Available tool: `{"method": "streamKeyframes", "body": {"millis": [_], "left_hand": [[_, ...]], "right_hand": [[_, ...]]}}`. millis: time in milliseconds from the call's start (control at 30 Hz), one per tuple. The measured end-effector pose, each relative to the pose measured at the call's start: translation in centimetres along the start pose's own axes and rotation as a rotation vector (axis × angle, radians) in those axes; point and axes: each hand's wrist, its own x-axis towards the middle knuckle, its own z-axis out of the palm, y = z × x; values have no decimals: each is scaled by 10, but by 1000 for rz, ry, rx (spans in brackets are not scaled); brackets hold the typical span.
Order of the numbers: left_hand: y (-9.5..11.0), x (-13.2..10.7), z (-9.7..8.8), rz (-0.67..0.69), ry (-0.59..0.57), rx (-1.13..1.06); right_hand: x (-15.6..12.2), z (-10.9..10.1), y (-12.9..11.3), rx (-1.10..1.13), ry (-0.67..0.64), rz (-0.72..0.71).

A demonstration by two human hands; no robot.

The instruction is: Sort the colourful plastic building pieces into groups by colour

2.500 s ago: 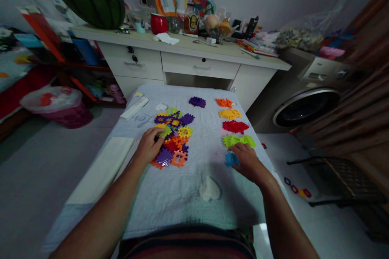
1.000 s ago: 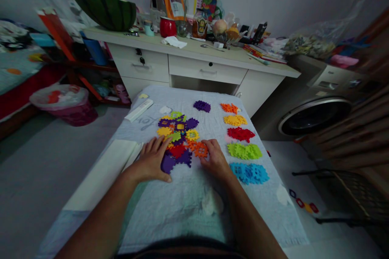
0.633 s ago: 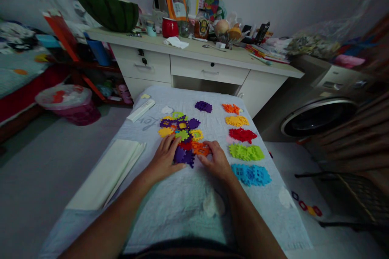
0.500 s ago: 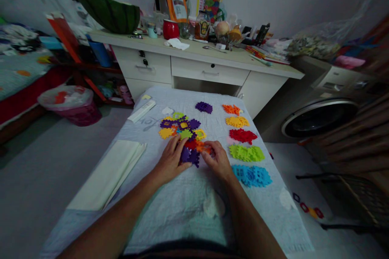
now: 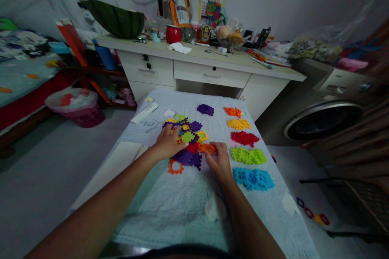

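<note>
Pale-blue cloth (image 5: 170, 210) stretches before white drawers (image 5: 193, 73). Mixed interlocking plastic tiles (image 5: 189, 136) lie at twelve o'clock; the left hand (image 5: 167, 142) covers their nine-o'clock side, its grip unclear. Apart from it, the right hand (image 5: 220, 160) pinches an orange tile (image 5: 208, 149) at three o'clock.

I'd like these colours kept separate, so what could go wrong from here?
The mixed pieces overlap, so the left hand might drag several along at once. The wrist of the right hand is close to the blue pile and could nudge it. The green pile lies right next to the blue one, so they might get mixed.
</note>
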Motion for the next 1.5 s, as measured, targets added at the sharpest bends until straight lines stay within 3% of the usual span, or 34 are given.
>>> {"method": "streamKeyframes", "body": {"millis": [167,333,400,600,733,933,1100,1333,1500], "left_hand": [[-15,26,3,-97,5,31],[-3,40,-9,-387,7,173],[1,43,-9,-421,24,177],[0,40,13,-307,166,64],[-6,28,22,-143,284,-40],[-11,22,23,-48,354,-53],[-13,24,24,-56,376,-64],[-16,24,24,-65,391,-123],[-14,24,23,-84,388,-110]], "right_hand": [[1,4,7,-142,-8,-43],[2,10,14,-236,-33,-60],[3,10,15,-234,-43,-59],[5,7,14,-201,-17,-64],[6,4,11,-211,6,-61],[16,-28,-19,-279,-8,-140],[59,-67,-29,-348,-160,-183],[158,-83,33,-601,-80,7],[206,-82,69,-661,24,187]]}}
